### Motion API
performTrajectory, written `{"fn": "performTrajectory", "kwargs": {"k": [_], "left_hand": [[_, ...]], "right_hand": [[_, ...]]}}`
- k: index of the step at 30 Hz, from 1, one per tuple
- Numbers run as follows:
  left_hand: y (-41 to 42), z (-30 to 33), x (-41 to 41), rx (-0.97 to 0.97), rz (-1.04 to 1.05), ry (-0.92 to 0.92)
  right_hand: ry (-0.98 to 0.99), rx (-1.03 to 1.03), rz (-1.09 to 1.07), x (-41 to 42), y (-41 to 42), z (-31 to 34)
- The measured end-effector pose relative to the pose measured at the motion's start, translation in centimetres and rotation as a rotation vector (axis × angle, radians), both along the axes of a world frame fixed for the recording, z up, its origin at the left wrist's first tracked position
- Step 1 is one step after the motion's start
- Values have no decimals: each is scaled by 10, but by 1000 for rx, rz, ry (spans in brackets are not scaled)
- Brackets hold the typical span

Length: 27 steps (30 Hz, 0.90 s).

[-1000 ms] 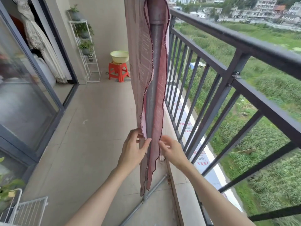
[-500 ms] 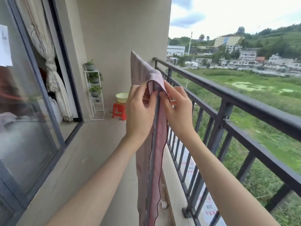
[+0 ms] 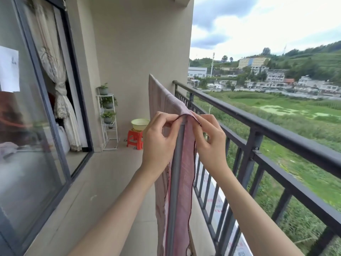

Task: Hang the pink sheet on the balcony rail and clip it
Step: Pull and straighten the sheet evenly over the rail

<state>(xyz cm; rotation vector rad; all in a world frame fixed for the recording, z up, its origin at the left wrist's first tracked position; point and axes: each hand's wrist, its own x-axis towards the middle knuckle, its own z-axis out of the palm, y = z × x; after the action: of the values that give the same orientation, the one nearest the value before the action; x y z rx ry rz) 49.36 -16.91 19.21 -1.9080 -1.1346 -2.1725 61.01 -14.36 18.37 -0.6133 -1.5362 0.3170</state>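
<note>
The pink sheet (image 3: 185, 180) hangs folded over a grey metal rack bar, its two halves falling on either side of the grey upright pole (image 3: 176, 172). My left hand (image 3: 159, 139) pinches the sheet's near top edge on the left side of the pole. My right hand (image 3: 209, 139) pinches the same top edge on the right side. Both hands sit at the near end of the bar, thumbs and forefingers closed on the cloth. The dark balcony rail (image 3: 276, 126) runs just right of the sheet. No clip is visible.
A glass sliding door (image 3: 33, 145) with a curtain lines the left. At the far end stand a white plant shelf (image 3: 108, 122) and a red stool (image 3: 135, 138) carrying a yellow basin (image 3: 140, 123). Tiled floor lies between the door and the sheet.
My hands went from the sheet's lower edges up to its top fold at the bar. The view rose from the floor to the horizon. Since half a second ago the fingers have tightened into pinches.
</note>
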Motion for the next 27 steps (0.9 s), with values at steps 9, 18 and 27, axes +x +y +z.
{"fn": "performTrajectory", "kwargs": {"k": [9, 18, 27], "left_hand": [[8, -37, -8, 42, 13, 395], [21, -119, -9, 49, -89, 806], [13, -194, -53, -53, -696, 1046]], "right_hand": [[-191, -4, -41, 15, 4, -12], [-725, -256, -660, 49, -27, -102], [-709, -838, -1192, -22, -158, -202]]}}
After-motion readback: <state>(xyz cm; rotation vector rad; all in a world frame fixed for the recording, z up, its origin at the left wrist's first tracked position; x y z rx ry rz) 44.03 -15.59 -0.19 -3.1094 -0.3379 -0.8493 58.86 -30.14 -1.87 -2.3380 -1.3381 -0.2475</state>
